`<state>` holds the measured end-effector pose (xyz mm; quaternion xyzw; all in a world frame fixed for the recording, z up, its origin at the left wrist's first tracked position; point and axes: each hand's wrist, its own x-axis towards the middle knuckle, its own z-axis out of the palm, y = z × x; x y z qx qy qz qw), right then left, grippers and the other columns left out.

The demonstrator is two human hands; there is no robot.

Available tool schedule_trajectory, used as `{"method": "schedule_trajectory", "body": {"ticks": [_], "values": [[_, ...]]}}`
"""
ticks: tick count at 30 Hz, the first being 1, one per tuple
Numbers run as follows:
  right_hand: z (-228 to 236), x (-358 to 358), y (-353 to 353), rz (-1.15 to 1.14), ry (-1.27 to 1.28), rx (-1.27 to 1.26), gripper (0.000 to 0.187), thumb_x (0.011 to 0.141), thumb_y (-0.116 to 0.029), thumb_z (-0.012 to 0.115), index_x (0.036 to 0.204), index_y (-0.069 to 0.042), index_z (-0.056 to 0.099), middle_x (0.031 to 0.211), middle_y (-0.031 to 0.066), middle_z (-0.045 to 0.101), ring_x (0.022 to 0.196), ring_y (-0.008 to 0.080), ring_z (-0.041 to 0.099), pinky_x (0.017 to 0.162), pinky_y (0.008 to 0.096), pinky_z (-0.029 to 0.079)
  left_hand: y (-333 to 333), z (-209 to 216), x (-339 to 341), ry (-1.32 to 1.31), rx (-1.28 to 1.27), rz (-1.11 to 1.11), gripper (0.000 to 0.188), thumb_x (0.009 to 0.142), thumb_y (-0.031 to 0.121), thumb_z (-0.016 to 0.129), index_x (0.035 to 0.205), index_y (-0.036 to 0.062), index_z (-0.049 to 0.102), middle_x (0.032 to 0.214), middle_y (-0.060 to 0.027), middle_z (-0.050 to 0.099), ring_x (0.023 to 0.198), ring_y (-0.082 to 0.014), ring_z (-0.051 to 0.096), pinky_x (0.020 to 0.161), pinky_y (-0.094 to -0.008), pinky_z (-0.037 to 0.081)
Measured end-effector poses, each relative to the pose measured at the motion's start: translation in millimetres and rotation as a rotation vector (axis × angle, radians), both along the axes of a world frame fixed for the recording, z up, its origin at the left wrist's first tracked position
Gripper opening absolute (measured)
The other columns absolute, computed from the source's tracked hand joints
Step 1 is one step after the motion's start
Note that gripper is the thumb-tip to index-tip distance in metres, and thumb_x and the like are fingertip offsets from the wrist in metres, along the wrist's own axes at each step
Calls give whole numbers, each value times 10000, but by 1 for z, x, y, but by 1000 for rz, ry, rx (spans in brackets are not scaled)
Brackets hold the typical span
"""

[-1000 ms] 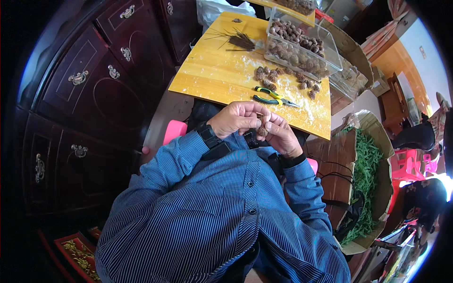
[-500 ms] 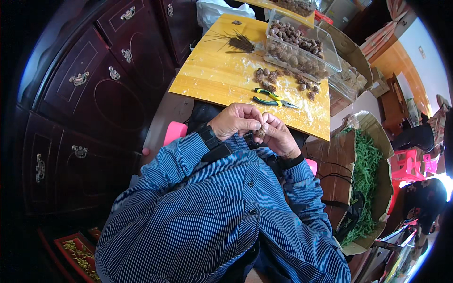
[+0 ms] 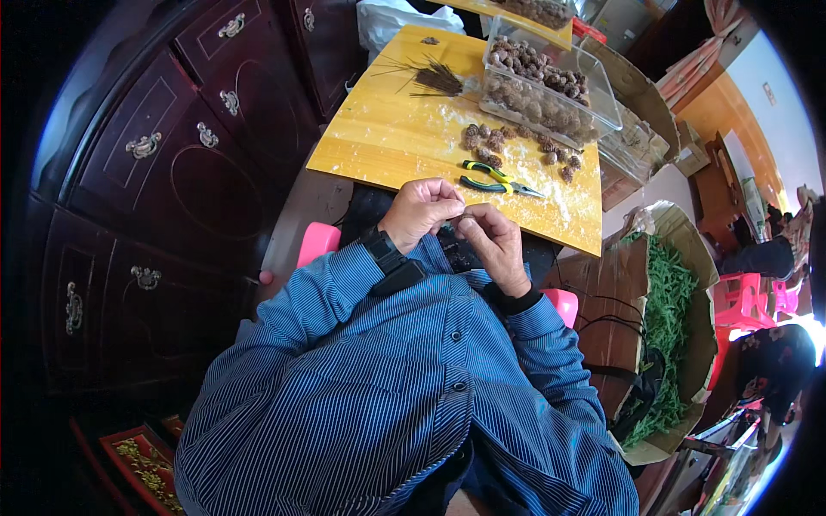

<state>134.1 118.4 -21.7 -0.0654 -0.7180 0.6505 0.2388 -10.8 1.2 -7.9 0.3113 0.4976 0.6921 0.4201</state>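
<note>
Over my lap, just off the near edge of the yellow wooden table (image 3: 370, 142), my two hands meet fingertip to fingertip. My left hand (image 3: 427, 211) is pinched closed; whatever sits between its thumb and finger is too small to make out. Curled beside it, my right hand (image 3: 494, 244) is closed with the thumb bent in, around a small brown pine cone that the fingers now mostly hide. Pliers with yellow and black handles (image 3: 487, 169) lie on the table beyond my hands. Several loose pine cones (image 3: 494, 144) are scattered behind them.
A clear plastic bin (image 3: 613, 116) of pine cones stands at the table's far right. Thin dark wires (image 3: 439, 79) lie bundled farther left. Pale flakes litter the tabletop. An open carton of green shreds (image 3: 667, 318) stands to my right, dark cabinets (image 3: 163, 181) to my left.
My right hand has turned, its fingers curling over so the pine cone between my hands is now mostly covered. My left hand has shifted slightly up and left.
</note>
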Motion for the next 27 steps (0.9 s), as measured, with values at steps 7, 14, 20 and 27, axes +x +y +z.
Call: {"method": "schedule_trajectory", "body": {"ticks": [7,14,20,27], "values": [[2,3,-3,31,24,-222,164,993,-121,591,1065,23,626,893,60,688,805,104,645,753,249,539,-1,4,-2,18,7,-18,80,925,105,658,946,29,648,708,33,586,536,-34,467,488,-186,385],[7,6,-2,40,58,-272,184,1016,-137,547,1076,18,628,916,73,693,817,120,654,754,257,542,-5,11,-7,1,-4,-123,109,944,140,663,960,33,650,713,36,586,546,-35,470,497,-182,394],[6,5,-4,48,60,-253,191,1020,-137,542,1094,17,629,922,71,693,812,120,652,753,254,539,-3,8,-4,-20,18,-148,101,942,134,661,959,38,633,700,46,561,549,-34,466,494,-181,390],[4,4,-4,42,58,-210,207,1021,-149,554,1117,18,630,924,68,693,802,110,645,755,249,540,-5,11,-7,-24,-4,-115,102,924,114,683,932,40,614,691,45,552,544,-24,458,486,-178,382]]}}
